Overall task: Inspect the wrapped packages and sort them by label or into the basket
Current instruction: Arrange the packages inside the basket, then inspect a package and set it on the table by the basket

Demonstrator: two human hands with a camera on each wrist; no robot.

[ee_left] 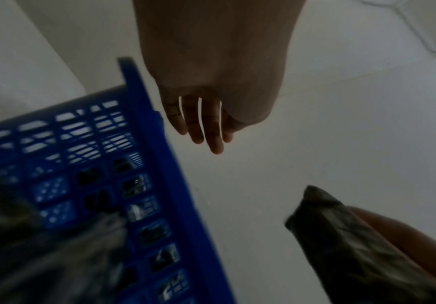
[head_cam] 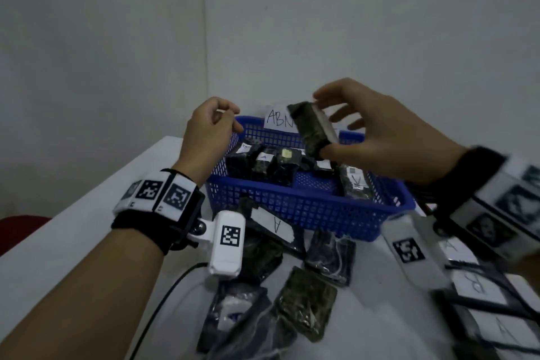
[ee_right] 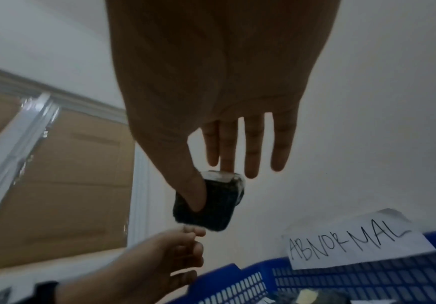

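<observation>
Meanwhile, progress: several packages lie in the blue basket (head_cam: 306, 207); others wait on the table (head_cam: 73, 242).
Package (head_cam: 314, 128): pinched between thumb and fingertips of the right hand (head_cam: 380, 137), above the basket.
Axis: long, tilted, upper end toward the fingertips.
Left hand (head_cam: 204, 128): loosely curled, empty.

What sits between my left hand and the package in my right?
Nothing: in the head view a bare gap over the blue basket separates left hand from the package the right hand holds.
</observation>
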